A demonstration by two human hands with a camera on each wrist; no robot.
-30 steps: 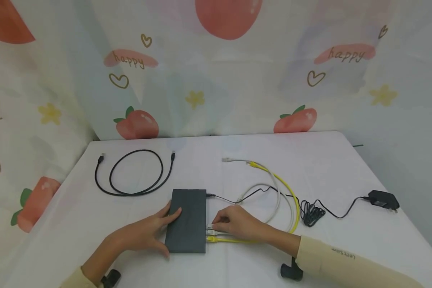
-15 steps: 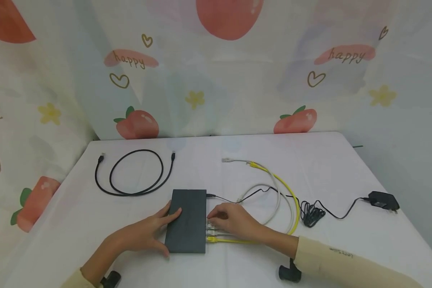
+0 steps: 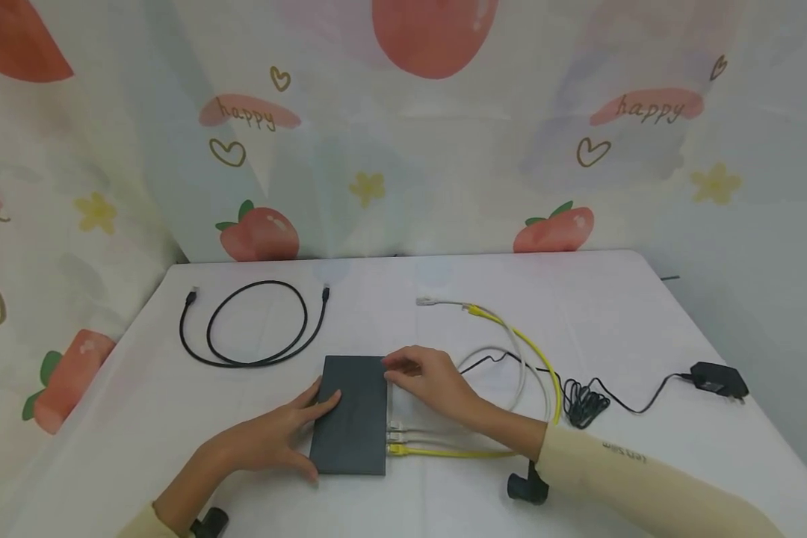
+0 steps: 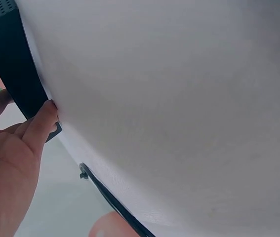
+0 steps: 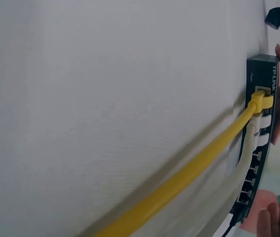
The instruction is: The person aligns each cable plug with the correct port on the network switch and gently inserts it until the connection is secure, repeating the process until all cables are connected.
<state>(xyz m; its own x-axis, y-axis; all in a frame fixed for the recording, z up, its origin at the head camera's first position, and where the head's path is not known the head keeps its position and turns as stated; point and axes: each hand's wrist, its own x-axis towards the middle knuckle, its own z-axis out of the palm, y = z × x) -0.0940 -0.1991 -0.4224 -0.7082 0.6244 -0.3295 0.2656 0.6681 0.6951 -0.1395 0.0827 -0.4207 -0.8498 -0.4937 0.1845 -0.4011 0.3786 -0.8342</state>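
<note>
A dark TP-LINK network switch (image 3: pixel 350 433) lies flat on the white table. My left hand (image 3: pixel 265 441) grips its left side, thumb at the near corner and fingers over the top; the left wrist view shows fingertips (image 4: pixel 46 116) round the edge. Into its right side are plugged a yellow network cable (image 5: pixel 179 177) and two white network cables (image 5: pixel 246 163), side by side. Several ports farther along stand bare. My right hand (image 3: pixel 437 381) is at the far right corner, over the thin black power cord (image 5: pixel 228 229), whose plug sits in the switch. Its fingers hold nothing visible.
A coiled black network cable (image 3: pixel 255 362) lies at the back left. Free ends of the white and yellow cables lie at the back right. A bundled cord (image 3: pixel 583 403) runs to a black power adapter (image 3: pixel 718 379) at the right edge.
My right hand has moved from the white plugs along the switch to its far right corner, uncovering the plugs. The left hand stays on the switch.
</note>
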